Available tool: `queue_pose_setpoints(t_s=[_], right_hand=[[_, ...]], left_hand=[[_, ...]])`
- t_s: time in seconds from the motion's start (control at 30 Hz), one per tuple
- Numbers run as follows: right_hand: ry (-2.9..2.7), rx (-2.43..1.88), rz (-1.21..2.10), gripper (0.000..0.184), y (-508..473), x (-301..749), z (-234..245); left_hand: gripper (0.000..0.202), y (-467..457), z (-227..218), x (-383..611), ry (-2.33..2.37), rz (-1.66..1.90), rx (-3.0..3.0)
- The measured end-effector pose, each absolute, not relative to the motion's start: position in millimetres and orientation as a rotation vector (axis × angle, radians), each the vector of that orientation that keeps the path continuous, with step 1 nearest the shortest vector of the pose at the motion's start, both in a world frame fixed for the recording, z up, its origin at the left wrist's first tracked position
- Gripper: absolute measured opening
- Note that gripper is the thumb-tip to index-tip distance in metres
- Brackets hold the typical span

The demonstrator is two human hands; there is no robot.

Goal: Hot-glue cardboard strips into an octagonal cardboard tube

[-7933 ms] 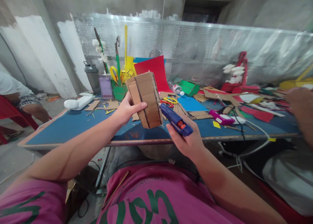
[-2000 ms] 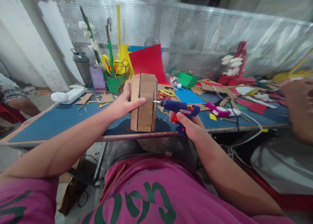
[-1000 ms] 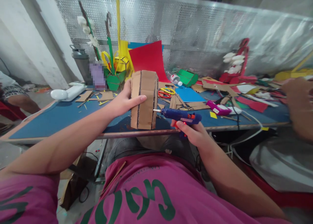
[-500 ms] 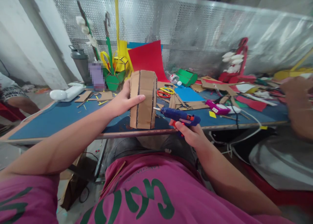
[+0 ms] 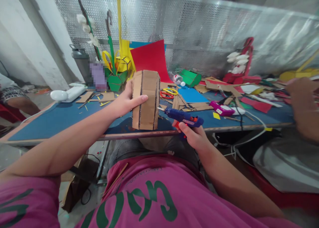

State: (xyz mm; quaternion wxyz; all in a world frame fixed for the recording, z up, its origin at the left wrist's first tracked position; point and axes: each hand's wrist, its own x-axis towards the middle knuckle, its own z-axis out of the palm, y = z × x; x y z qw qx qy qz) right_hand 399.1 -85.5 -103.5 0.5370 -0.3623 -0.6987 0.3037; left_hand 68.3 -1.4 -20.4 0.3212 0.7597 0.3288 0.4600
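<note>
My left hand [image 5: 129, 100] grips a many-sided cardboard box [image 5: 149, 105] from its left side, thumb across the front panel. Dark lines run along the box's seams, and it is held upright over the table's front edge. In my right hand [image 5: 193, 133] is a blue hot glue gun [image 5: 183, 116], its red trigger under my fingers and a small red light showing. The gun's pale nozzle points left, close to the box's right edge; whether it touches I cannot tell.
The blue-topped table [image 5: 62, 118] carries cardboard scraps, scissors [image 5: 169, 93], a purple-and-white device [image 5: 221, 109], a red sheet [image 5: 151, 60], a green paper piece [image 5: 190, 78] and a plastic bottle [image 5: 177, 79]. Another person's arm [image 5: 305, 108] is at the right; a cable hangs over the edge.
The glue gun's nozzle has shifted slightly, up and to the right along the box's right edge. The box stays in my left hand, nearly still.
</note>
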Motion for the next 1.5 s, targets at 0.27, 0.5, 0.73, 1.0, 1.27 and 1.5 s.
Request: queue_pose_setpoints(t_s=[0.27, 0.5, 0.73, 1.0, 1.27, 1.5], right_hand=[[-1.89, -0.669, 0.418, 0.03, -102.1, 387.5, -100.3], [-1.881, -0.568, 0.233, 0.017, -98.3, 382.2, -101.0], [-1.948, -0.515, 0.187, 0.014, -98.2, 383.0, -94.5], [-1.925, -0.505, 0.195, 0.014, -97.3, 388.1, -85.0], [-1.937, -0.56, 0.162, 0.027, -99.5, 386.6, -86.0], [-1.966, -0.563, 0.078, 0.025, -101.2, 387.0, -86.0]], left_hand=[[0.128, 1.4, -23.7, 70.8, 0.855, 1.232, 1.946], [0.129, -1.7, -22.0, 72.0, 0.906, 1.22, 1.9], [0.135, -1.8, -21.6, 74.1, 0.898, 1.226, 1.904], [0.129, 1.2, -23.1, 72.4, 0.9, 1.236, 1.915], [0.127, 0.2, -22.6, 71.7, 0.889, 1.231, 1.937], [0.13, 0.2, -22.4, 72.4, 0.895, 1.228, 1.932]])
